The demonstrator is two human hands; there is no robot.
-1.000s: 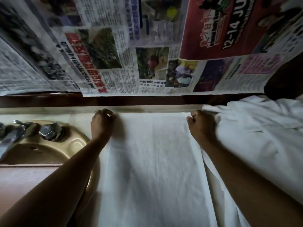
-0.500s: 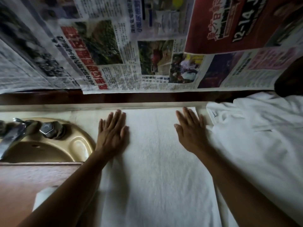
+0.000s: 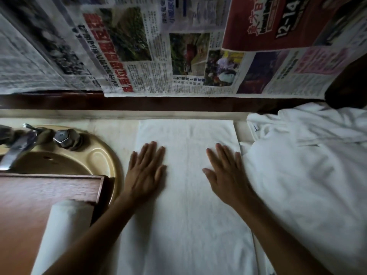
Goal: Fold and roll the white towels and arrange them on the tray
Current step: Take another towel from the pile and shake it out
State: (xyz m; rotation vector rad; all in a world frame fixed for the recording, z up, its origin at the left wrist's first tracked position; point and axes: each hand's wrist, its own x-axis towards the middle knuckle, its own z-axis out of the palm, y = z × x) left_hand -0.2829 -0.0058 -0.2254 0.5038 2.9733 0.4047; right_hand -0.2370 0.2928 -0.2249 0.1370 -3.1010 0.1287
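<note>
Bathroom vanity, brass sink [image 3: 103, 155], faucet [image 3: 15, 149], newspaper-covered wall [image 3: 139, 46]

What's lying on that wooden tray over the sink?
One rolled white towel lies on the tray. Its near end is hidden by the left forearm, and the tray's left part runs out of frame.

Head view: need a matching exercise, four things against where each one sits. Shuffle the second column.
Things:
1. flat towel
2. rolled towel
3. tap
4. newspaper

Places:
A. lying on the wooden tray
B. reaching over the sink
C. hanging behind the counter
D. spread out under the left hand and right hand

Pairs: 1-D, 2-A, 3-B, 4-C
</note>
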